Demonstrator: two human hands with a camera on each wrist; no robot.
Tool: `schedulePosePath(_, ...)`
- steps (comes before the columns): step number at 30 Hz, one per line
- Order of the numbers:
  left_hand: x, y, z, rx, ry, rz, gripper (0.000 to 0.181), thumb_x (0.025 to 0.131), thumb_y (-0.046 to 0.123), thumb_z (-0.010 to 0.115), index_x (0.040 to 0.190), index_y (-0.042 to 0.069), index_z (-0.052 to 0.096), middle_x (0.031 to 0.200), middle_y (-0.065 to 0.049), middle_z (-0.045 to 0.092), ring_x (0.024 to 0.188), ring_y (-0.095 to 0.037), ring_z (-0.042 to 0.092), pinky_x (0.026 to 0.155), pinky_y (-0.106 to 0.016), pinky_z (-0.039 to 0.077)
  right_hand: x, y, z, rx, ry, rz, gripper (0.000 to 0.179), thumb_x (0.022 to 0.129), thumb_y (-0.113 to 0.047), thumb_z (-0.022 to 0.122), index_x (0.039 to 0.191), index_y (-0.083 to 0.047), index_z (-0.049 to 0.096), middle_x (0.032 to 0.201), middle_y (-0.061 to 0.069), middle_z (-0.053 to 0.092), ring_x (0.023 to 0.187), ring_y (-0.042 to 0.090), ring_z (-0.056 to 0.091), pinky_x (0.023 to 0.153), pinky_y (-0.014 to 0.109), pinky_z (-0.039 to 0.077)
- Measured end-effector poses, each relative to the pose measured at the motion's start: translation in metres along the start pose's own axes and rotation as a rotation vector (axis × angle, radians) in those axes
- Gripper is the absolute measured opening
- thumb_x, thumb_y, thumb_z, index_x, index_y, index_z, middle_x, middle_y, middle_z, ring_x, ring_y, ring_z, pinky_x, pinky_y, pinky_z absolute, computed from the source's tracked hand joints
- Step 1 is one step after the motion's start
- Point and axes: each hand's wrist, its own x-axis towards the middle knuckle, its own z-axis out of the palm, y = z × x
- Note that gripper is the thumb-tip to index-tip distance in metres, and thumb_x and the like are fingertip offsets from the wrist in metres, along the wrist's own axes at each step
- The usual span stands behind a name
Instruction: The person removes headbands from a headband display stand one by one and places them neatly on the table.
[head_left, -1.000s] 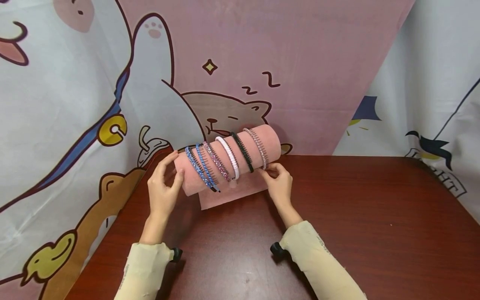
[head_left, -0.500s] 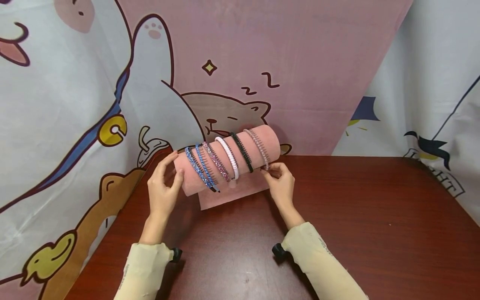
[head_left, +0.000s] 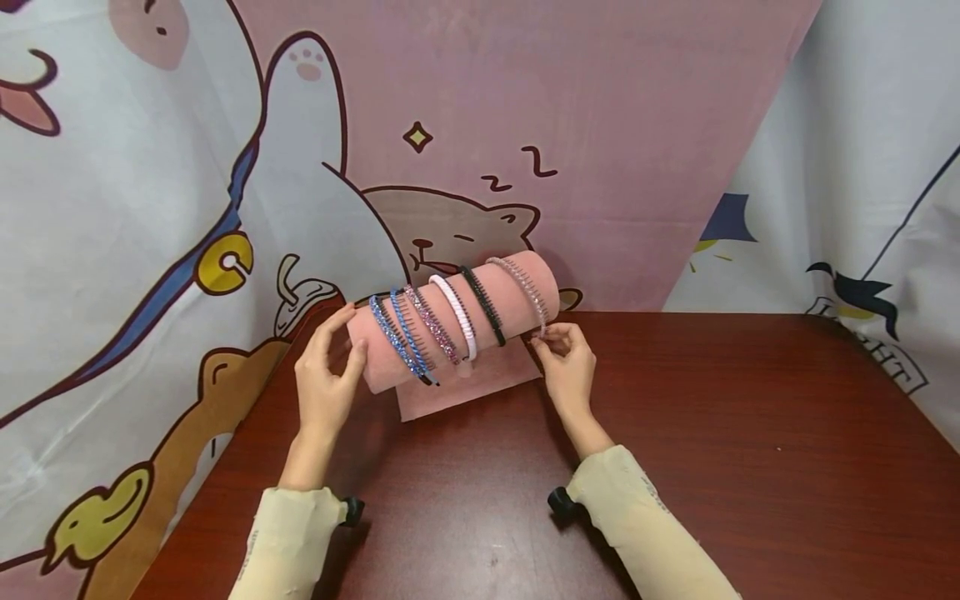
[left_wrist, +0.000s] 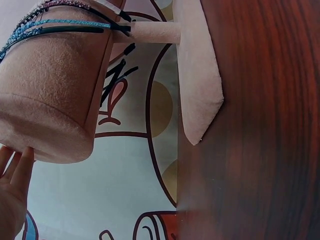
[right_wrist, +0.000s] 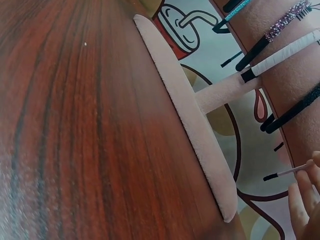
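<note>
A pink plush headband stand (head_left: 450, 321), a cylinder on a post, carries several toothed headbands. My left hand (head_left: 326, 371) holds its left end, index fingertip at the top edge and thumb in front; in the left wrist view, fingers (left_wrist: 20, 170) touch the end face. Near the stand's right end, my right hand (head_left: 568, 367) pinches the lower end of a pale pink beaded headband (head_left: 525, 283). Its dark tip (right_wrist: 271, 177) sticks out past the fingers in the right wrist view. To the left are black (head_left: 483, 304), white (head_left: 456, 312), pink glitter (head_left: 431, 325) and blue headbands (head_left: 393, 337).
The stand's flat pink base (head_left: 450, 397) rests on a dark red wooden table (head_left: 712, 458), joined by a short post (left_wrist: 155, 32). A cartoon-printed cloth (head_left: 600, 150) hangs close behind the stand.
My right hand has shifted slightly right, drawing the lower end of the pale pink headband toward the stand's right end. The left hand stays in place.
</note>
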Motion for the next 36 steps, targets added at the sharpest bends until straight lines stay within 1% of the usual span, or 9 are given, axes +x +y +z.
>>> schedulePosePath(6,0.0,0.0,0.0,0.003,0.002,0.0,0.039,0.091,0.002,0.065,0.13,-0.003,0.061,0.135,-0.017,0.064,0.122,-0.025,0.062,0.094,-0.006,0.048,-0.001,-0.007,-0.003,0.023,0.006,0.028,0.024,0.088,0.003,0.07,0.107,0.011,0.058,0.103,0.03,0.071,0.085,0.013,0.067,0.075,0.008,0.054)
schedulePosePath(12,-0.001,-0.003,0.0,-0.006,0.01,0.004,0.039,0.092,0.004,0.064,0.131,-0.001,0.061,0.134,-0.017,0.064,0.122,-0.019,0.062,0.094,-0.009,0.049,-0.006,-0.032,-0.009,-0.008,0.025,-0.003,0.023,0.088,0.006,0.069,0.108,0.013,0.059,0.101,0.031,0.07,0.083,0.012,0.068,0.075,0.012,0.056)
schedulePosePath(16,-0.001,0.001,0.0,0.007,0.004,0.003,0.039,0.091,0.002,0.064,0.13,-0.001,0.061,0.134,-0.019,0.064,0.122,-0.026,0.061,0.095,-0.008,0.048,-0.006,-0.04,-0.014,0.004,0.045,-0.039,0.023,0.087,0.006,0.068,0.108,0.013,0.061,0.099,0.031,0.07,0.082,0.019,0.07,0.072,0.011,0.056)
schedulePosePath(19,0.0,0.002,0.0,0.012,0.001,0.0,0.04,0.091,0.001,0.064,0.13,-0.002,0.061,0.134,-0.019,0.063,0.122,-0.029,0.061,0.095,-0.011,0.05,-0.003,-0.041,-0.016,0.025,0.053,-0.054,0.024,0.087,0.007,0.068,0.109,0.013,0.062,0.099,0.032,0.07,0.082,0.023,0.069,0.071,0.011,0.056)
schedulePosePath(20,0.0,0.002,0.0,0.016,0.0,-0.002,0.04,0.091,0.001,0.064,0.13,-0.002,0.061,0.134,-0.018,0.064,0.123,-0.03,0.061,0.096,-0.014,0.052,-0.002,-0.04,-0.017,0.032,0.057,-0.058,0.024,0.087,0.008,0.068,0.109,0.013,0.062,0.099,0.032,0.069,0.082,0.022,0.069,0.071,0.011,0.056)
schedulePosePath(23,0.0,0.002,0.0,0.022,-0.001,0.002,0.04,0.091,0.001,0.064,0.13,-0.002,0.061,0.134,-0.019,0.063,0.123,-0.032,0.06,0.096,-0.017,0.053,0.007,-0.025,-0.018,0.043,0.068,-0.073,0.025,0.087,0.006,0.068,0.111,0.012,0.063,0.099,0.031,0.07,0.081,0.017,0.068,0.07,0.01,0.056)
schedulePosePath(27,-0.001,0.0,0.0,0.018,0.005,0.015,0.039,0.092,0.003,0.064,0.13,-0.001,0.061,0.133,-0.022,0.063,0.123,-0.032,0.06,0.096,-0.012,0.05,0.02,-0.005,-0.019,0.028,0.092,-0.101,0.024,0.087,0.003,0.07,0.111,0.007,0.066,0.097,0.027,0.072,0.078,0.004,0.066,0.069,0.008,0.055)
schedulePosePath(30,-0.001,-0.002,0.001,0.018,0.008,0.018,0.038,0.093,0.006,0.063,0.131,-0.001,0.06,0.133,-0.023,0.063,0.124,-0.031,0.061,0.096,-0.011,0.049,0.023,-0.005,-0.021,0.013,0.108,-0.125,0.023,0.087,0.003,0.07,0.11,0.005,0.068,0.095,0.026,0.072,0.075,-0.004,0.065,0.069,0.008,0.055)
schedulePosePath(36,-0.002,-0.003,0.001,0.015,0.007,0.009,0.038,0.094,0.007,0.062,0.131,-0.003,0.06,0.134,-0.02,0.063,0.124,-0.03,0.061,0.096,-0.01,0.049,0.031,-0.008,-0.024,-0.002,0.116,-0.146,0.023,0.087,0.004,0.069,0.11,0.006,0.068,0.093,0.026,0.072,0.074,-0.006,0.065,0.069,0.008,0.055)
